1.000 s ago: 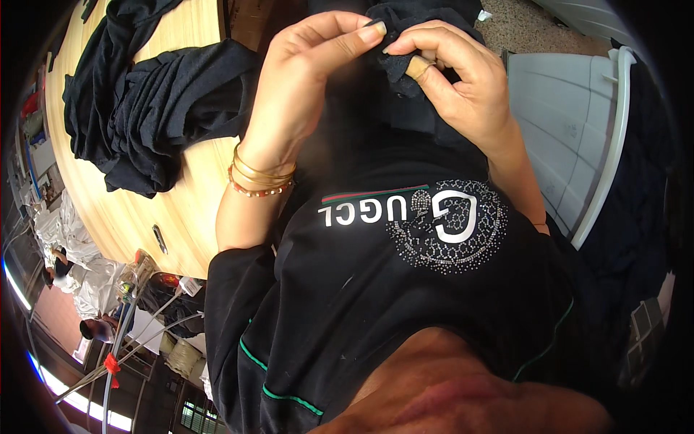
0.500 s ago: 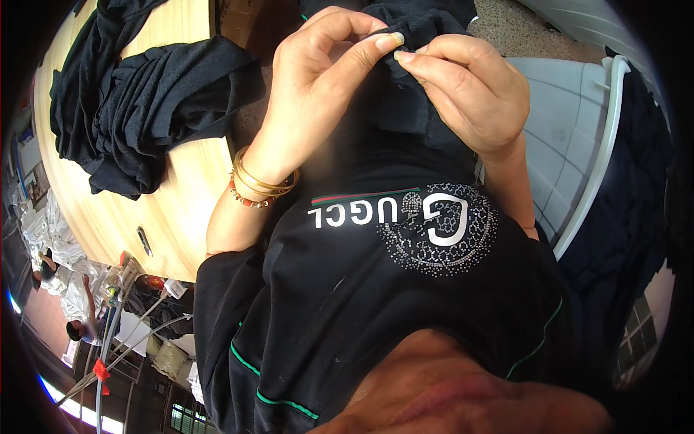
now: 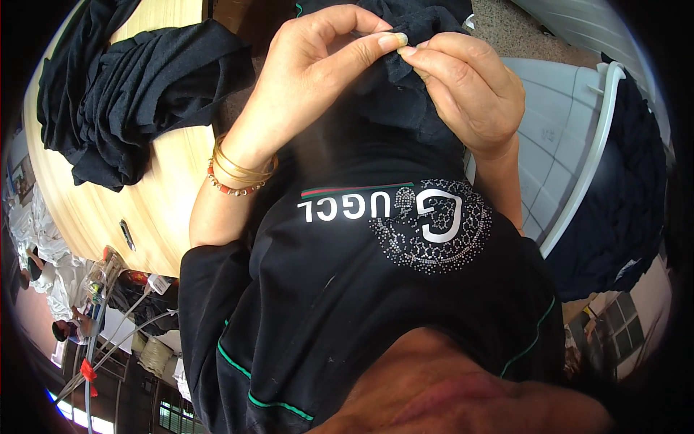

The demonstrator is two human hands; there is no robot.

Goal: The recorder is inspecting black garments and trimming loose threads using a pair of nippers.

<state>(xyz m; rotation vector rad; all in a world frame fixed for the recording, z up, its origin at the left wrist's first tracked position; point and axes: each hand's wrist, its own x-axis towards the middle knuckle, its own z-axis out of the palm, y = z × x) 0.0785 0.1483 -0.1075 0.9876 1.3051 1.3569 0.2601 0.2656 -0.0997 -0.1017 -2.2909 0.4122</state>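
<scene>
Both your hands are raised close together ahead of your chest, each with thumb and fingers pinched on a dark cloth: your left hand (image 3: 318,69) from one side, your right hand (image 3: 477,87) from the other, fingertips almost meeting. What sits between those tips is too small to tell. Largest around you is the pale wooden table (image 3: 76,210) at your left; opposite, by your right arm, stands a whitish panel (image 3: 553,119) with a raised rim, dark fabric (image 3: 611,181) beyond it. On the table, a heaped black garment (image 3: 144,94) overhangs the edge near your left forearm; a brush of that arm could drag it off. The dark cloth (image 3: 426,18) hangs between your hands, ahead of your black shirt (image 3: 311,289); dark against dark, you might easily catch a wrong layer. Uneven pulling could slip the pinch or stretch the cloth. Your bangles (image 3: 242,172) could snag loose fabric. Smallest, a dark slim tool (image 3: 127,235) lies near the table's edge, where a sleeve might knock it down.
</scene>
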